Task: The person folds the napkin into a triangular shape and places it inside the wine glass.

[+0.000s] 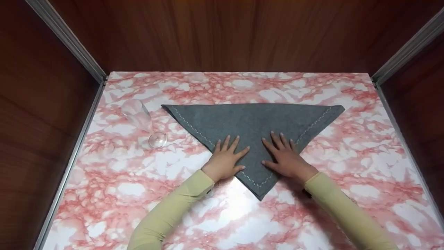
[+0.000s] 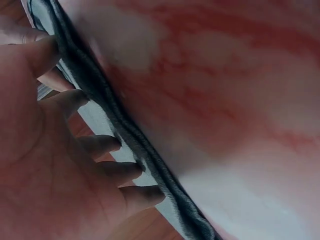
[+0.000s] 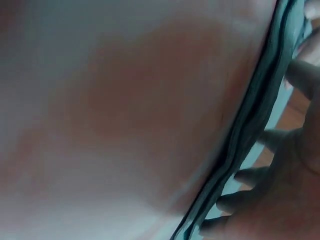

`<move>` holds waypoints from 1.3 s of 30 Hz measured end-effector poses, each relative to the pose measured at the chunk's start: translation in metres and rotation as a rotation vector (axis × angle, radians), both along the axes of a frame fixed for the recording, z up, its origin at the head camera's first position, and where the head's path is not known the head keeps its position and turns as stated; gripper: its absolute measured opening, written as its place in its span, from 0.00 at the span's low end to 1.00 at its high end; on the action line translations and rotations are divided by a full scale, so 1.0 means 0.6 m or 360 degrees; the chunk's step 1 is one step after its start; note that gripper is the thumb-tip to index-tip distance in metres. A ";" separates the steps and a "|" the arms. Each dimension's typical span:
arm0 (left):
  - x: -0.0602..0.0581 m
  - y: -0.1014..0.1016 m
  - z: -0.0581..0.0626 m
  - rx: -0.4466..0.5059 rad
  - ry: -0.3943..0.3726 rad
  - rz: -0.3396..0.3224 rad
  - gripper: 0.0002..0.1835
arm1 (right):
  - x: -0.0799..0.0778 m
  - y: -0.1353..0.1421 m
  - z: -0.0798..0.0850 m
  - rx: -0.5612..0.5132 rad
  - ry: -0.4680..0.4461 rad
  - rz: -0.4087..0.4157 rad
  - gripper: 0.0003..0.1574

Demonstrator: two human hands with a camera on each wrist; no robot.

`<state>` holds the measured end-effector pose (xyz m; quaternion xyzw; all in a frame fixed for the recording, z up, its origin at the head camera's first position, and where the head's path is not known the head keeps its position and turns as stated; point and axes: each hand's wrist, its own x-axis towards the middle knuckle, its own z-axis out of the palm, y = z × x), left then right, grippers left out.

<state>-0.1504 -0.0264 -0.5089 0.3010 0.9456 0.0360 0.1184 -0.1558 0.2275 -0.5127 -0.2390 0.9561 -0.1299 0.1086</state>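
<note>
A grey cloth (image 1: 256, 121) with pale zigzag stitching near its edges lies folded into a triangle on the table, long fold at the far side and one corner towards me. My left hand (image 1: 225, 159) rests on its left slanting edge with the fingers spread straight. On the right slanting edge my right hand (image 1: 286, 158) lies the same way, palm down. Both wrist views show the cloth's layered edge, the left one with the cloth (image 2: 125, 125) under the fingertips (image 2: 150, 195), the right one with the cloth (image 3: 250, 110) beside the fingertips (image 3: 250, 175).
A clear stemmed glass (image 1: 158, 139) lies on its side left of the cloth. The table (image 1: 364, 194) has a red and white marbled top. Dark wooden panels (image 1: 236, 34) with metal strips (image 1: 67, 38) at the corners enclose the back and both sides.
</note>
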 end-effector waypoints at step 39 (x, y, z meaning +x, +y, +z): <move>0.096 -0.015 -0.003 0.0470 -0.0153 -0.0404 0.31 | 0.111 -0.009 -0.004 -0.0276 -0.0073 0.0370 0.49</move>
